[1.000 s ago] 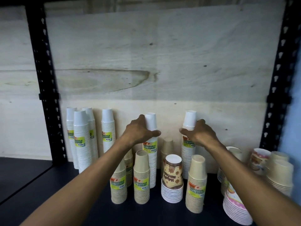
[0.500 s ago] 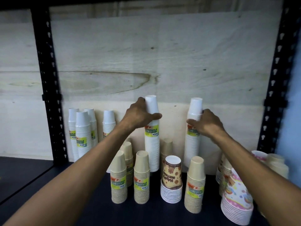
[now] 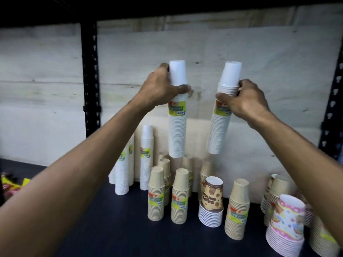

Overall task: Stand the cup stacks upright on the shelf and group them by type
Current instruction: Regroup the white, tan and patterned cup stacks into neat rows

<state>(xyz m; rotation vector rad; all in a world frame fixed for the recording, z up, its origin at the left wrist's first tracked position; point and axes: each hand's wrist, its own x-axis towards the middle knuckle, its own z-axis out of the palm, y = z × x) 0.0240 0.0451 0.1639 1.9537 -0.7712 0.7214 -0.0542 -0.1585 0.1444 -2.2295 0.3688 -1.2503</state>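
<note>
Both lifted white stacks are wearing yellow-green labels; the print is too blurred to read, though "DISPOSABLE TABLEWARE" is showing on a kraft stack (image 3: 156,193) standing on the dark shelf (image 3: 111,229). The left hand (image 3: 159,89) is gripping the left white stack (image 3: 177,112) near its top, fingers curled round it, upright above the kraft stack. The right hand (image 3: 245,101) is clasping the right white stack (image 3: 221,115), tilted, further right. A bear-printed cup stack (image 3: 211,201) is standing below them.
</note>
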